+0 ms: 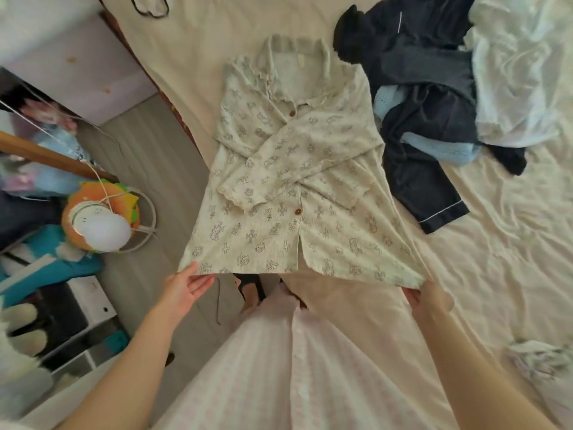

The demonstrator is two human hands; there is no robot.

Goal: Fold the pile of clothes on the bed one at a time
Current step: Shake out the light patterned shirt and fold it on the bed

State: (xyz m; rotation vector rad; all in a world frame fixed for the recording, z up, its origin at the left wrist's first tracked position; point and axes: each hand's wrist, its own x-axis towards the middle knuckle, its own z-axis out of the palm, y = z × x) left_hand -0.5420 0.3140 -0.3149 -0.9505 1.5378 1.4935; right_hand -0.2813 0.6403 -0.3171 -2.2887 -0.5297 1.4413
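Observation:
A cream pyjama shirt [297, 193] printed with small drawings lies face up on the bed, collar far from me, both sleeves crossed over its front. My left hand [186, 288] pinches the hem's left corner, thumb on top. My right hand [429, 297] grips the hem's right corner, and the hem is lifted off the bed edge. The pile of clothes [434, 97], dark navy and light blue pieces, sits just right of the shirt.
A white crumpled sheet or garment [524, 72] lies at the far right. A small crumpled printed piece [539, 361] rests near the right edge. The cream bed sheet [496, 259] is wrinkled. Left of the bed are floor, a round lamp [102, 228] and cluttered shelves.

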